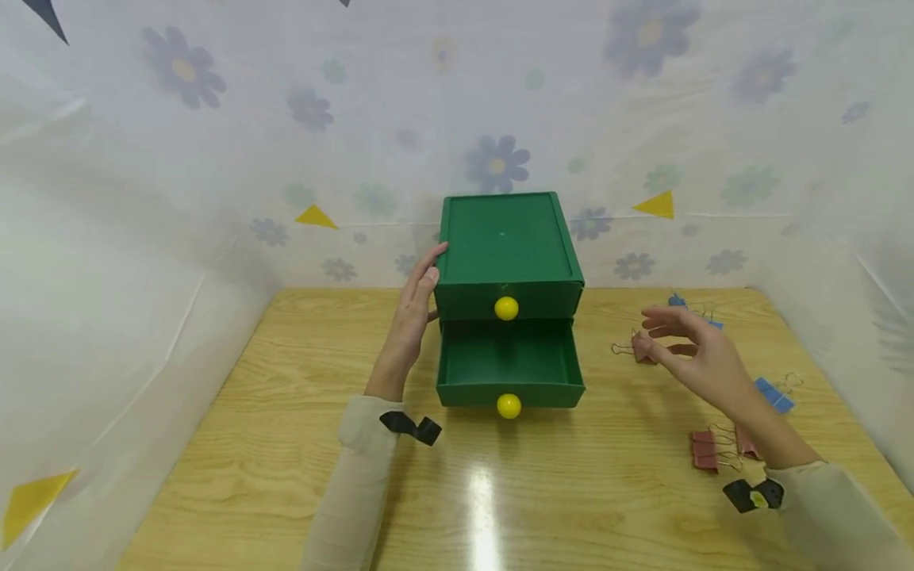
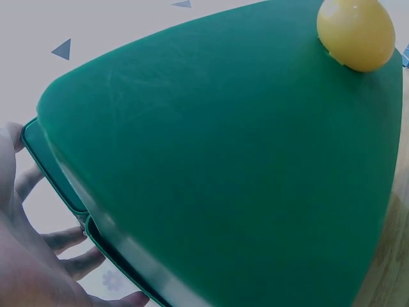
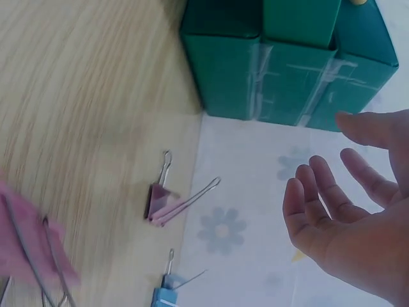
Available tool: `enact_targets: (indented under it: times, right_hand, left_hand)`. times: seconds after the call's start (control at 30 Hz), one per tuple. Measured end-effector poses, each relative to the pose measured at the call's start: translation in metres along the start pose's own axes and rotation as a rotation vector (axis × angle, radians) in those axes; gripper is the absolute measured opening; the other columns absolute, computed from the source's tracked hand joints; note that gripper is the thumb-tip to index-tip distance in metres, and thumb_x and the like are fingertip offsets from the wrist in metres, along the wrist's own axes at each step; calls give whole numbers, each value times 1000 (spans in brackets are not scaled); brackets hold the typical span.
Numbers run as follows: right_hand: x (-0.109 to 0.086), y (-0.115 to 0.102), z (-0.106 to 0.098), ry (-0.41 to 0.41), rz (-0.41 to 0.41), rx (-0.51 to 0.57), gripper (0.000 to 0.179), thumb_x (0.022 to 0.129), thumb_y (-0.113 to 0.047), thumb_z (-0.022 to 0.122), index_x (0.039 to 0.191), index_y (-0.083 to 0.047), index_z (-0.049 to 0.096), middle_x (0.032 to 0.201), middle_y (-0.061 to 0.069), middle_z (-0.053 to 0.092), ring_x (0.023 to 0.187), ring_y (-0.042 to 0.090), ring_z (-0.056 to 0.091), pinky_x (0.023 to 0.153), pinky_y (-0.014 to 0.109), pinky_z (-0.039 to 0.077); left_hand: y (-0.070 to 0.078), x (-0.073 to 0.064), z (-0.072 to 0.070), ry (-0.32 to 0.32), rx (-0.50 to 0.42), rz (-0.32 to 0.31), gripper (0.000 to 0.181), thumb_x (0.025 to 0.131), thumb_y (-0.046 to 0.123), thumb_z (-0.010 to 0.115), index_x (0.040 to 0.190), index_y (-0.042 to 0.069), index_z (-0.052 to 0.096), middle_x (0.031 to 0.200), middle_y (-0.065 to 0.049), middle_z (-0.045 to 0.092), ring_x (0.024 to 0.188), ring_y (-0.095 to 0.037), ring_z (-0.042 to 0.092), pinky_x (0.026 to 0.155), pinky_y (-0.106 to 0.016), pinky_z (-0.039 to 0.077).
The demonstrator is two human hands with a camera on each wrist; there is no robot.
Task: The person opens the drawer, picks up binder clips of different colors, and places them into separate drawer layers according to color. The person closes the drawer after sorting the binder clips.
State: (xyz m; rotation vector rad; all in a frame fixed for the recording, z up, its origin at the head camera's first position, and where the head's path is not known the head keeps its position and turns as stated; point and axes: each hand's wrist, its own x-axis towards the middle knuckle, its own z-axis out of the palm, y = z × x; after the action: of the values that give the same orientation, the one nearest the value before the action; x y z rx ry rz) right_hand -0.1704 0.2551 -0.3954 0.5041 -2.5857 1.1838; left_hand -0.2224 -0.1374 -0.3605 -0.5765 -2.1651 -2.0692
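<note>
A green drawer cabinet (image 1: 503, 238) stands at the back of the table, with a yellow knob (image 1: 506, 308) on its shut top drawer. Below that, an empty green drawer (image 1: 508, 395) is pulled out. Fingers extended, my left hand (image 1: 410, 317) rests against the cabinet's left side; the left wrist view shows those fingers along its edge. My right hand (image 1: 703, 361) hovers over the table right of the cabinet, fingers loosely bent and holding nothing. In the head view its fingertips overlap a dusty-red binder clip (image 1: 645, 352); the right wrist view shows that clip (image 3: 153, 203) apart from the hand.
Two more dusty-red binder clips (image 1: 704, 452) lie near my right wrist. A blue binder clip (image 1: 774, 395) lies beyond the forearm, and other blue clips (image 1: 677, 300) are farther back. A flowered white curtain (image 1: 400, 119) surrounds the wooden table (image 1: 314, 476).
</note>
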Motion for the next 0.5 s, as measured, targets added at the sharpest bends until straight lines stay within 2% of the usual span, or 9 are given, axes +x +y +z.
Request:
enact_targets:
  times: [0.37,0.5]
  right_hand:
    - [9,22,-10,-80,22,-34,48,89,-10,66,134,-14,51,124,5,54,103,15,54,75,10,45]
    - [11,32,-10,-96,27,-47,47,89,-11,67,134,-13,51,122,8,55,99,1,53,74,12,47]
  left_hand:
    - [0,0,-2,2,2,1,45,104,31,32,149,23,33,155,6,19,139,-28,22,94,-69,29]
    - [0,0,-1,-2,3,0,45,104,30,32,149,23,33,155,6,19,139,-27,22,94,-68,30]
